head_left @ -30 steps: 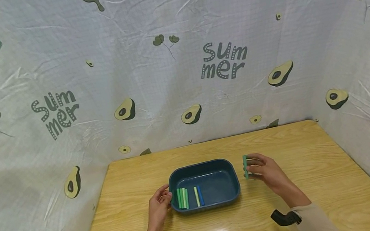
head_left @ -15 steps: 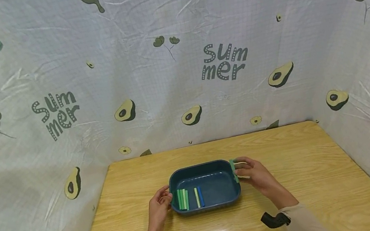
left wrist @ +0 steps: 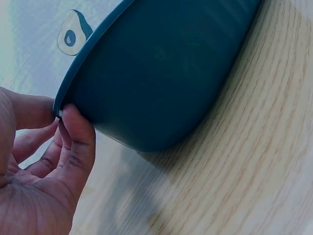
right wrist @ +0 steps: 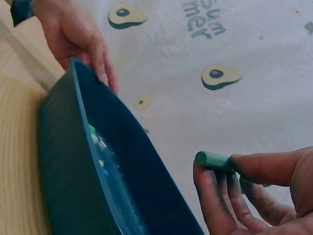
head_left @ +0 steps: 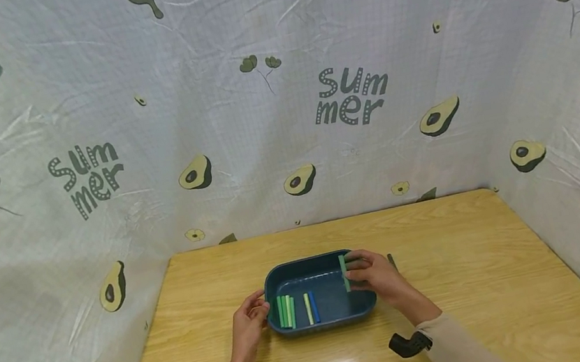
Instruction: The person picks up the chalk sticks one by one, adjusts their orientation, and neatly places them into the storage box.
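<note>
My left hand pinches the left rim of a dark blue plastic bin, thumb and finger on its edge in the left wrist view. A green stick of chalk is held between the thumb and fingers of my right hand. That chalk is over the right part of the bin in the head view. Green smudges mark the right fingertips. Inside the bin, several green chalk sticks lie side by side at the left. A pale yellow-green stick and a blue stick lie just right of them.
The bin stands on a light wooden table. Beyond my right hand a short dark green strip lies on the table, partly hidden by the hand. A white patterned cloth hangs behind and at both sides.
My right hand has moved left with the green chalk, from right of the bin to over its right part. A dark green strip shows behind it now. My left hand stays at the rim.
</note>
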`<state>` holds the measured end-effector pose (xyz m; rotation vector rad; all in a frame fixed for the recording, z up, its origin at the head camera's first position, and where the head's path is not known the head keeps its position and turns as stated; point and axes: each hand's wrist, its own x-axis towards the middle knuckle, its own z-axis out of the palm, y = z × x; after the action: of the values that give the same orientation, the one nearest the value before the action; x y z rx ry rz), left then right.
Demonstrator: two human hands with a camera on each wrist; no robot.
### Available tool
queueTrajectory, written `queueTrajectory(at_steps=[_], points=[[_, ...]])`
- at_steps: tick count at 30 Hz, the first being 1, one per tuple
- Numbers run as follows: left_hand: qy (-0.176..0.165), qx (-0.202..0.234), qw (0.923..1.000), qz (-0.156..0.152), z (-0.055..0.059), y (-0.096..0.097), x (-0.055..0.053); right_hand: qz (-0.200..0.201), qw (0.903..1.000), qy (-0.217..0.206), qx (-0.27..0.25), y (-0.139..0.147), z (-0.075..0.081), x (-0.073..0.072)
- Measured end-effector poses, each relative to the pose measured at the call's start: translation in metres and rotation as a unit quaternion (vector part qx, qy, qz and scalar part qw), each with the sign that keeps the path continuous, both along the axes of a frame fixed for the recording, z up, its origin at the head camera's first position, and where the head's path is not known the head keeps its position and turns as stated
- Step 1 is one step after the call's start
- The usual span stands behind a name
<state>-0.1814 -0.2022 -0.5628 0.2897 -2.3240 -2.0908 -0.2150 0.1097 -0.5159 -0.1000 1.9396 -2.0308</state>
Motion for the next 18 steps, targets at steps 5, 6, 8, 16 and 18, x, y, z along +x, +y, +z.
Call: queueTrajectory(at_steps=[5, 6, 8, 16, 18], points=[[0.005, -0.008, 0.9999, 0.007, -0.006, 0.000, -0.002, -0.016, 0.9993, 0.004, 0.033, -0.015, -0.001, -0.001], [0.008, -0.009, 0.9999, 0.007, -0.007, 0.000, -0.002, -0.018, 0.9991, 0.005, 0.038, -0.018, -0.001, -0.001], [0.007, -0.007, 0.9999, 0.008, -0.007, 0.000, -0.002, -0.019, 0.9984, 0.006, 0.052, -0.024, -0.001, -0.002], [0.000, -0.004, 0.9999, 0.010, -0.006, 0.000, -0.002, -0.013, 0.9966, 0.006, 0.081, -0.041, -0.007, -0.001], [-0.003, -0.002, 0.9999, 0.010, -0.005, 0.000, -0.002, -0.013, 0.9961, 0.008, 0.086, -0.043, -0.011, -0.001]])
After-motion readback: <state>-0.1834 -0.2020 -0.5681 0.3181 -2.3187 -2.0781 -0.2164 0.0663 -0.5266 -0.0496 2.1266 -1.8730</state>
